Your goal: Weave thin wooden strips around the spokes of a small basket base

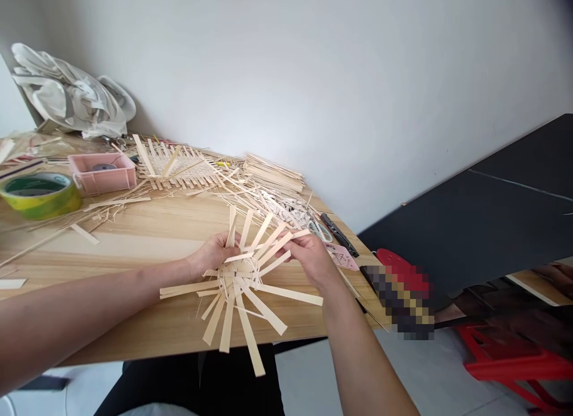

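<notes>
A round piece of bamboo weaving [237, 273] is held over the front part of the table, its flat strips fanning out in all directions from a small woven centre. My left hand [217, 250] grips its far left side, fingers closed by the base of the strips. On the right, my right hand [308, 253] pinches one pale bamboo strip [273, 240] near its outer end. Fingertips of both hands are partly hidden by the strips. Several strips at the near side hang free toward my lap.
Behind lie a woven bamboo mat [179, 165], a stack of strips [273, 172] and loose scraps. A pink box [102, 174] and a tape roll [42, 195] stand left. Scissors [320, 230] and a black cutter [339, 234] lie right. A red stool [514, 356] stands beyond the table edge.
</notes>
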Demonstrator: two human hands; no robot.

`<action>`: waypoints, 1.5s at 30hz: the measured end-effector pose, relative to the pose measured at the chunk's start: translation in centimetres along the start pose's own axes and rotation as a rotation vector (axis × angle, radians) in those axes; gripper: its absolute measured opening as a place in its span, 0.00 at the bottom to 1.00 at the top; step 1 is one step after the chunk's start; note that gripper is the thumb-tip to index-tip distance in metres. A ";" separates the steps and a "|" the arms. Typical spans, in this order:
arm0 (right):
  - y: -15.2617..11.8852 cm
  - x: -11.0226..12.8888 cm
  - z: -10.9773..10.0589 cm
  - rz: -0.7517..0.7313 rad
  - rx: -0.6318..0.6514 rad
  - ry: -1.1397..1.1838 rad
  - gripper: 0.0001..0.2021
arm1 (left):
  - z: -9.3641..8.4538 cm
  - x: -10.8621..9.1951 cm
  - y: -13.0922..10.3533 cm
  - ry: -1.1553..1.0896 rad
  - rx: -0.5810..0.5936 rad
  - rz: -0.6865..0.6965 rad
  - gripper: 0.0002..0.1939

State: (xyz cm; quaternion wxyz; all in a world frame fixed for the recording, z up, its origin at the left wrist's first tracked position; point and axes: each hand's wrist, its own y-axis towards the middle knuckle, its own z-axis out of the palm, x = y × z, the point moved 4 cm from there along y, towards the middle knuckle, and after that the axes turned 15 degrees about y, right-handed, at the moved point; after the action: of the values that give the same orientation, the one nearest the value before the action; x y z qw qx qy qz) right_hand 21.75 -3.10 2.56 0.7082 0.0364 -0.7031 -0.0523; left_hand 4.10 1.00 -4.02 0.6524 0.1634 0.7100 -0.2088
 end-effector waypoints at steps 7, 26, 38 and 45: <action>2.3 3.8 -0.4 0.079 0.230 -0.236 0.09 | 0.2 0.1 0.1 0.040 0.056 -0.015 0.11; 0.3 7.2 1.8 -0.234 0.289 -0.764 0.07 | 0.0 -0.1 0.3 0.029 0.022 0.011 0.12; -4.4 4.2 -0.3 -0.247 0.065 -0.621 0.07 | -0.3 0.1 0.2 -0.049 -0.032 -0.055 0.13; -4.9 -0.4 -1.1 -0.048 0.020 -0.158 0.09 | -0.1 -0.8 -0.3 -0.182 0.050 -0.089 0.15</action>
State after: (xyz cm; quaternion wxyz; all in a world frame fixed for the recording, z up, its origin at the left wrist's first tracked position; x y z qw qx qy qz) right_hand 22.73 -7.95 1.56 0.6489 0.0560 -0.7561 -0.0647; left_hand 3.93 0.83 -3.21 0.6998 0.1284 0.6490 -0.2694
